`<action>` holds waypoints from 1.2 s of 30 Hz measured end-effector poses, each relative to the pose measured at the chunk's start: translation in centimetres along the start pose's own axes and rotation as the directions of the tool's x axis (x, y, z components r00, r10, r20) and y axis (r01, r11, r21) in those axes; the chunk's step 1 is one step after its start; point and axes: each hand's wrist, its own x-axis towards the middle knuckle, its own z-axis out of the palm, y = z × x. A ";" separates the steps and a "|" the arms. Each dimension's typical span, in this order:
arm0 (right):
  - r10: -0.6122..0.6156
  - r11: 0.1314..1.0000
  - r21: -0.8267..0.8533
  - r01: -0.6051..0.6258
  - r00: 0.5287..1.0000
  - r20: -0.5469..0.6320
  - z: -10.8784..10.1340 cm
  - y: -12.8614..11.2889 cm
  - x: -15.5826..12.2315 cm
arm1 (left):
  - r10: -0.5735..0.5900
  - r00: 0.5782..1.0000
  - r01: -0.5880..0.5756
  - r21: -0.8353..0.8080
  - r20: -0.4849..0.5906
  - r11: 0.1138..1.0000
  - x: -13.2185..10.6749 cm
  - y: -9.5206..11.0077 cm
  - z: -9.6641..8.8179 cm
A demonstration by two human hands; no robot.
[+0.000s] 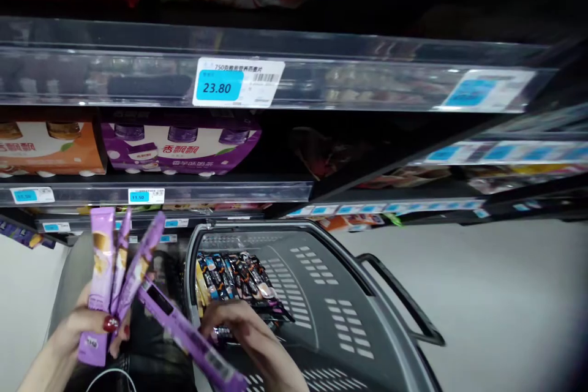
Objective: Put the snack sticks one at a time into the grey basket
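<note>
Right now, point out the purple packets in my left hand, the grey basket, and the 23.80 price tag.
purple packets point(103, 269): head view, middle of the leftmost packet.
grey basket point(316, 239): head view, far rim.
23.80 price tag point(219, 87): head view, blue price panel.

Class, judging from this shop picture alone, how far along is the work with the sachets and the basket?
Done: a row of dark sachets already lies in the grey basket. In hand: the left hand grips a fan of purple sachets, while the right hand reaches into the basket at the dark ones. Left: the purple sachets are still outside the basket.
</note>
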 end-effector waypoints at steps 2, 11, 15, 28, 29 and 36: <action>0.116 0.976 -0.194 -0.097 0.989 0.090 0.5 -1.0 1.1 | -0.102 0.994 0.106 0.082 -0.046 0.991 0.2 1.0 1.3; 0.075 0.990 0.140 -0.017 0.901 -0.427 2.0 -0.5 4.0 | -0.024 0.981 0.048 -0.120 0.194 0.992 0.6 0.3 -0.2; 0.179 0.883 0.418 0.213 0.672 -0.719 2.6 0.6 3.7 | -0.085 0.948 0.173 -0.271 0.307 0.947 -0.5 -2.8 -1.9; 0.124 0.894 0.360 0.265 0.626 -0.770 5.2 1.3 2.8 | 0.009 0.998 -0.014 -0.084 -0.054 0.996 -1.4 -1.2 0.2; 0.102 0.912 0.326 0.247 0.634 -0.766 5.0 1.1 2.5 | 0.009 0.998 -0.013 -0.058 -0.063 0.998 -1.5 -0.9 0.3; 0.065 0.944 0.265 0.195 0.677 -0.733 4.6 1.1 1.8 | -0.028 0.994 0.030 0.010 -0.108 1.000 -1.7 0.6 1.3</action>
